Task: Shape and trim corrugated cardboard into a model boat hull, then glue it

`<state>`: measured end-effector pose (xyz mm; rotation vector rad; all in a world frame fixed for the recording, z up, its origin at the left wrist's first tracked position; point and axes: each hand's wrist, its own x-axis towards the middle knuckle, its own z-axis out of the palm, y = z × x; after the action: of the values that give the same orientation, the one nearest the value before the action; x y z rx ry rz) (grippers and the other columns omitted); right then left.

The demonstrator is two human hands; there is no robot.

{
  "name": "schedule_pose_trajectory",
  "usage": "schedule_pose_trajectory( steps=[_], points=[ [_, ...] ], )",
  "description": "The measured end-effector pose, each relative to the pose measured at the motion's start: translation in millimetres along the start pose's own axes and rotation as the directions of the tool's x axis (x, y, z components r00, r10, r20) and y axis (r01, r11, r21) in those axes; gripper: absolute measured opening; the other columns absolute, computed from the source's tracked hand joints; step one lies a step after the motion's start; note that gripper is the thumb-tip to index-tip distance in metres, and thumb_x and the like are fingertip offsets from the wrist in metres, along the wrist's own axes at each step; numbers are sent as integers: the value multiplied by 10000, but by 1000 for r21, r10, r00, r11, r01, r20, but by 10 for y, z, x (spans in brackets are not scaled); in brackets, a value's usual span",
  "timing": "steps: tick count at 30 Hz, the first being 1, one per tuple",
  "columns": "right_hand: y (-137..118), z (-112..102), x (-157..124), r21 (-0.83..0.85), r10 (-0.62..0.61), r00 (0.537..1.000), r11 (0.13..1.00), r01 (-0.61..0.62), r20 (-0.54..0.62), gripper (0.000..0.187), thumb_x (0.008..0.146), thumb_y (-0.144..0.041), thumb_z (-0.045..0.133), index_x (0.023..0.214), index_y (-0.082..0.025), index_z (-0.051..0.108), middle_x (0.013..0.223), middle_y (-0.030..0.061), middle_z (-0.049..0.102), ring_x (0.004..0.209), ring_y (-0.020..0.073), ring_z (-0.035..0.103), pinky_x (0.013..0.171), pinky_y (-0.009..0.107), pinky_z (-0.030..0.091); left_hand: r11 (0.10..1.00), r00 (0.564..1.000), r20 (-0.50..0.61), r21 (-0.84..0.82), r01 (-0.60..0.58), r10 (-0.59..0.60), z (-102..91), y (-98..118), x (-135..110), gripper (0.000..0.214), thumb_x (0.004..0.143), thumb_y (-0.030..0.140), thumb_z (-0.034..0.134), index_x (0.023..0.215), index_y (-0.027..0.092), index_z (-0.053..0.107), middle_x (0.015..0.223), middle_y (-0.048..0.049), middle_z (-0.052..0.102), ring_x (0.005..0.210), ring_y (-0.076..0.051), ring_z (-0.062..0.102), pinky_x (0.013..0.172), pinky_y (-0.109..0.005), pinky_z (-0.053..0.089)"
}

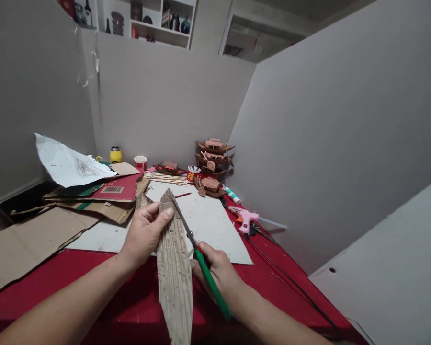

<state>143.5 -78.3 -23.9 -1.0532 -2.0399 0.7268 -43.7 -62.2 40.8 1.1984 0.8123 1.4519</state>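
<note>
A long strip of corrugated cardboard (174, 273) with a pointed far end hangs in front of me, its ridges showing. My left hand (143, 230) pinches it near the tip, thumb on top. In my right hand (219, 270) is a pair of scissors (209, 280) with green handles. Their blades lie along the strip's right edge, pointing toward the tip. How far the blades are apart I cannot tell. Beneath the strip, a white board (210, 220) lies on the red tablecloth (82, 282).
Cardboard sheets (36, 235) are piled at the left under a crumpled white paper (72, 160). Small model boats (213, 158) are stacked at the back. A pink glue gun (247, 219) with a black cord lies right, near thin sticks (165, 178), paper cups (140, 162) and a yellow container (115, 155).
</note>
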Motion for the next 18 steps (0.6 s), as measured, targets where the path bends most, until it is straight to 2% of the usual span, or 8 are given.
schedule_pose_trajectory(
  steps=[3,8,16,18],
  points=[
    [-80,-30,12,-79,11,1000,997,-11,7,277,847,-455,536,778,-200,450,596,-39,490,531,111,411,528,226,338,999,999,-24,14,-39,40,-23,-6,6,228,792,385,637,861,170,673,726,2,659,657,-132,591,609,-217,471],
    [-153,-89,43,-248,28,1000,968,-25,6,266,850,-466,502,820,-209,439,581,-35,510,506,128,421,517,238,319,989,997,48,127,-73,67,-15,-14,-13,231,808,384,615,803,157,655,686,11,621,625,-120,554,578,-202,438],
    [-21,-64,15,-123,8,1000,992,-10,-19,248,854,-429,521,771,-211,438,613,-27,533,532,119,444,532,226,355,999,994,105,41,12,-16,-13,-19,-21,257,791,381,641,929,171,694,782,-19,685,670,-128,581,618,-207,450],
    [-34,-94,13,-143,16,1000,989,-18,-13,238,849,-423,531,784,-209,448,615,-26,541,533,122,446,535,229,353,999,991,132,20,32,-35,-18,7,-19,254,788,381,645,933,179,701,782,-17,692,674,-129,588,629,-210,455]
  ],
)
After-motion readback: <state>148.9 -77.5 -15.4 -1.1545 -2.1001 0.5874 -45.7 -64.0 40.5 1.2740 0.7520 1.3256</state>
